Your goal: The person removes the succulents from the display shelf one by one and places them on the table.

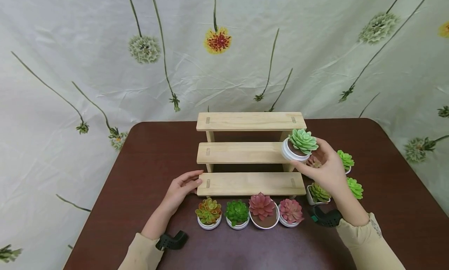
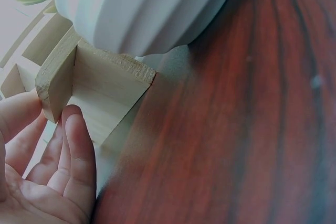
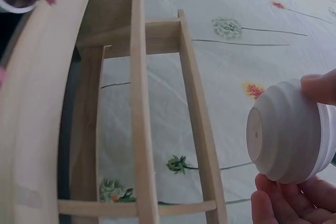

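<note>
My right hand (image 1: 326, 168) grips a white ribbed pot (image 3: 289, 132) with a pale green succulent (image 1: 303, 141), thumb on one side and fingers on the other. In the head view it overlaps the right end of the middle step of a three-tier wooden plant stand (image 1: 245, 153); the right wrist view shows the pot's underside off the wood. At the stand's lower left corner, my left hand (image 1: 180, 190) pinches the end of the bottom step (image 2: 55, 80) between thumb and fingers. Both hands' fingers are partly hidden in the head view.
In front of the stand stand an orange-green succulent (image 1: 208, 210), a green one (image 1: 237, 212), and two pink ones (image 1: 261, 206) in white pots. Several more potted succulents (image 1: 320, 192) are at the right, partly behind my right hand. A flowered cloth (image 1: 245, 75) hangs behind the dark table (image 1: 140, 164).
</note>
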